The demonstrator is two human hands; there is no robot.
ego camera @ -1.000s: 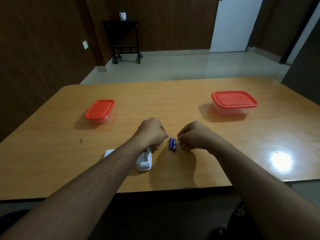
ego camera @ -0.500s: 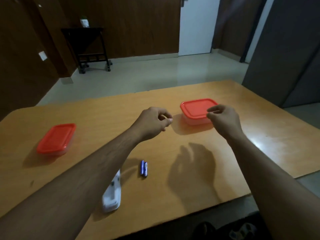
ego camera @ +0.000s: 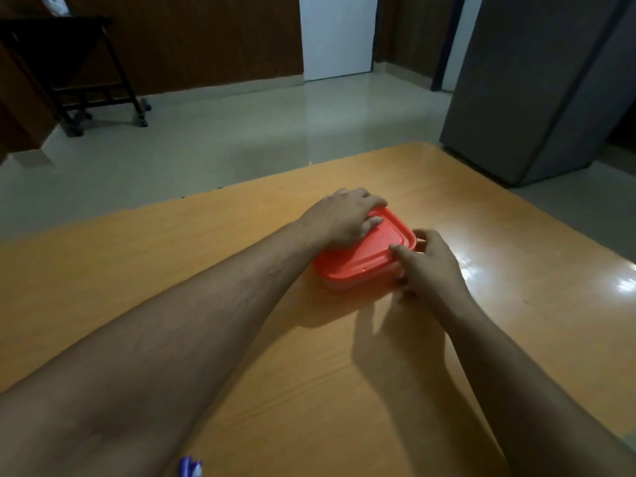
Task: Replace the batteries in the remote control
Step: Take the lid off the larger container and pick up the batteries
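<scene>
A clear container with a red lid sits on the wooden table. My left hand lies flat on the lid's far left part, fingers fairly straight and pressing down. My right hand is at the lid's near right corner, its thumb on the rim and its fingers curled round the edge. Two purple batteries peek in at the bottom edge beside my left forearm. The remote control is out of view.
The table's far edge runs just behind the container and its right corner is close by. A grey cabinet stands on the floor to the right. A dark trolley stands at the back left.
Both hands left the batteries and remote and travelled to the right-hand red-lidded container, now touching it. My view swung right, so the remote and the left container dropped out of sight.
</scene>
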